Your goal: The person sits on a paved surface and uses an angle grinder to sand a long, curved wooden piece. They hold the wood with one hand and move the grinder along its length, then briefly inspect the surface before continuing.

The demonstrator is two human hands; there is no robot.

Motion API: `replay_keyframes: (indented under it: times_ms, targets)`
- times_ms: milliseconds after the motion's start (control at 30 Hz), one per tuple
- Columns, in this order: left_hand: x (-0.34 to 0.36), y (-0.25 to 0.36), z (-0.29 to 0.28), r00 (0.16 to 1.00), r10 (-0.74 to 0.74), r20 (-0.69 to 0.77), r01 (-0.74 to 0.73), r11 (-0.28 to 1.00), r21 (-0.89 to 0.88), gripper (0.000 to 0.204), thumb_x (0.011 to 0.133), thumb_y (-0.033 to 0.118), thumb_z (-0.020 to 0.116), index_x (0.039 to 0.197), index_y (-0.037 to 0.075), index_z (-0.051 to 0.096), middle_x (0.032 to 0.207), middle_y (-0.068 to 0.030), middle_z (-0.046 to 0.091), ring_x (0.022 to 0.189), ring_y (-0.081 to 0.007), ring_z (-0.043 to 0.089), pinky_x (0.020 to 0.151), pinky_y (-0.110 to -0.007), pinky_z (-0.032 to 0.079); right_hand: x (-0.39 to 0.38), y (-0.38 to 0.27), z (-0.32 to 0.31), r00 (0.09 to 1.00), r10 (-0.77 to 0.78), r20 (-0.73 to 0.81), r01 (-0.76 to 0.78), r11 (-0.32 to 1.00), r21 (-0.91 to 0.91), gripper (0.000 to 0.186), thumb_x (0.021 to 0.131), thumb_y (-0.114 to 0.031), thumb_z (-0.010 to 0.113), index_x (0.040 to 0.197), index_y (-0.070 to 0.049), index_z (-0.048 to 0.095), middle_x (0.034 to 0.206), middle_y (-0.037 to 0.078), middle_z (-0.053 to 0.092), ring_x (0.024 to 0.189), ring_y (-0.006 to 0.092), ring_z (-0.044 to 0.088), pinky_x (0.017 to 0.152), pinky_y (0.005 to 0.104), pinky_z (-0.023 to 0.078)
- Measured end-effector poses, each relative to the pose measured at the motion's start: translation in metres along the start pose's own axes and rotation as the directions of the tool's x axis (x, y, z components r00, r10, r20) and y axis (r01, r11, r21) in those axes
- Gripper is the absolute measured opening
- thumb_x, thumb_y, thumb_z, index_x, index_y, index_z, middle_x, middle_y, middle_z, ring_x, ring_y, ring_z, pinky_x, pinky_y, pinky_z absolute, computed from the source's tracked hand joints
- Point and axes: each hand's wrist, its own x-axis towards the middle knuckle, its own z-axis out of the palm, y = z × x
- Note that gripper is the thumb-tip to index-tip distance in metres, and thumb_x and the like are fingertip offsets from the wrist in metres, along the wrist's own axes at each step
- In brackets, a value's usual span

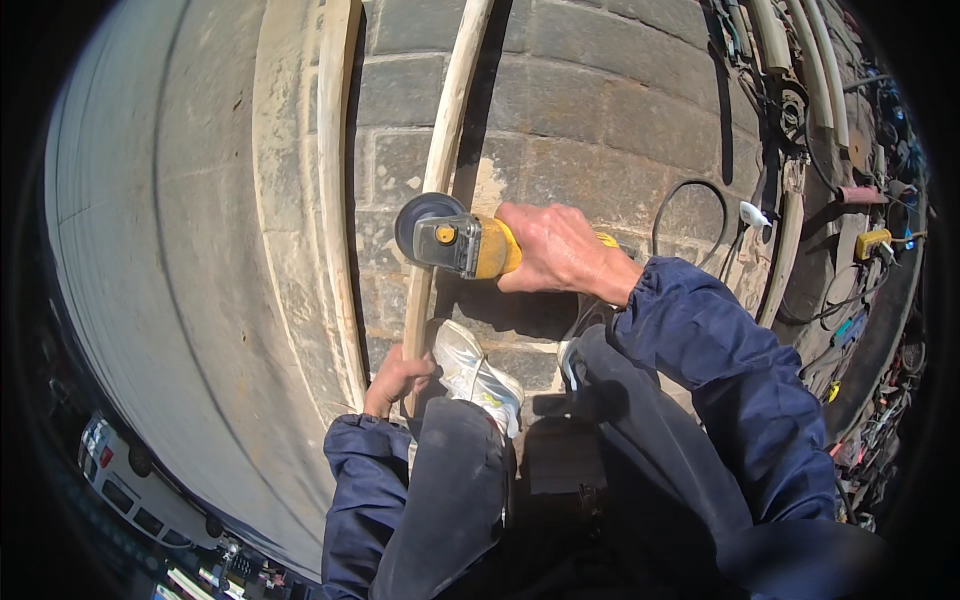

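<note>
My right hand [565, 250] is wrapped round the yellow body of an angle grinder [492, 248]. The grinder's dark round disc [428, 225] lies over a long pale wooden pole [453, 110]; whether it touches the wood or is spinning I cannot tell. Lower down, my left hand [400, 378] is closed round the near part of the same pole. Beside that hand, my white shoe [470, 372] stands against or very close to the pole.
A second pale pole [335, 180] lies to the left on the stone paving [610, 100]. A black cable [690, 185] loops at the right, near a white plug-like piece [754, 214]. Farther right are more poles [815, 60], a yellow tool [872, 243] and scattered tools. A white vehicle [140, 490] stands lower left.
</note>
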Motion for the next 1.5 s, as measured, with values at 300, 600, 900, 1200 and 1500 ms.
replay_keyframes:
  times_ms: [300, 600, 900, 1200, 1500]
  targets:
    - [0.0, 0.002, 0.002, 1.0, -0.001, 0.006, 0.001, 0.999, 0.042, 0.017, 0.087, 0.008, 0.076, 0.078, 0.002, 0.064, 0.065, -0.0057, 0.06, 0.053, -0.0171, 0.057, 0.054, -0.033, 0.043, 0.074, 0.06, -0.121, 0.872, 0.383, -0.304, -0.344, 0.922, 0.177, 0.069, 0.082, -0.047, 0.086, 0.126, 0.004, 0.074, 0.099, 0.022, 0.083, 0.088, 0.0359, 0.083, 0.08, 0.0447, 0.066]
    - [0.002, -0.003, 0.004, 0.999, -0.002, -0.051, 0.006, 0.997, 0.08, 0.017, 0.089, 0.007, 0.078, 0.082, 0.001, 0.063, 0.067, -0.007, 0.062, 0.053, -0.0176, 0.059, 0.053, -0.034, 0.047, 0.008, -0.001, -0.028, 1.0, 0.004, 0.029, -0.003, 1.0, -0.016, 0.06, 0.076, -0.036, 0.088, 0.116, 0.003, 0.068, 0.104, 0.032, 0.081, 0.097, 0.0534, 0.079, 0.085, 0.059, 0.064]
    - [0.003, -0.005, 0.012, 0.992, 0.037, -0.117, -0.009, 0.972, 0.233, 0.017, 0.091, 0.013, 0.079, 0.082, 0.002, 0.068, 0.068, -0.005, 0.065, 0.057, -0.0161, 0.062, 0.056, -0.034, 0.046, 0.09, 0.073, -0.155, 0.899, 0.347, -0.268, -0.352, 0.936, 0.03, 0.067, 0.078, -0.048, 0.086, 0.125, -0.001, 0.079, 0.099, 0.018, 0.084, 0.08, 0.0327, 0.082, 0.07, 0.0435, 0.065]
    - [-0.024, -0.008, 0.014, 0.983, 0.066, -0.169, -0.032, 0.98, 0.198, 0.023, 0.101, 0.023, 0.083, 0.098, 0.003, 0.073, 0.078, -0.0037, 0.07, 0.068, -0.0132, 0.065, 0.063, -0.033, 0.051, 0.01, 0.008, -0.044, 0.985, 0.108, -0.136, -0.1, 0.993, 0.068, 0.065, 0.079, -0.036, 0.089, 0.129, 0.001, 0.07, 0.106, 0.027, 0.082, 0.098, 0.0464, 0.081, 0.086, 0.0523, 0.065]
    - [-0.004, -0.011, 0.032, 0.929, 0.131, -0.347, 0.042, 0.892, 0.451, 0.025, 0.102, 0.023, 0.084, 0.095, 0.001, 0.073, 0.074, -0.0041, 0.069, 0.061, -0.0145, 0.064, 0.058, -0.034, 0.05, 0.013, 0.006, -0.013, 1.0, 0.01, -0.028, -0.01, 1.0, 0.003, 0.058, 0.074, -0.034, 0.09, 0.113, 0.002, 0.068, 0.098, 0.028, 0.08, 0.091, 0.0507, 0.08, 0.079, 0.058, 0.064]
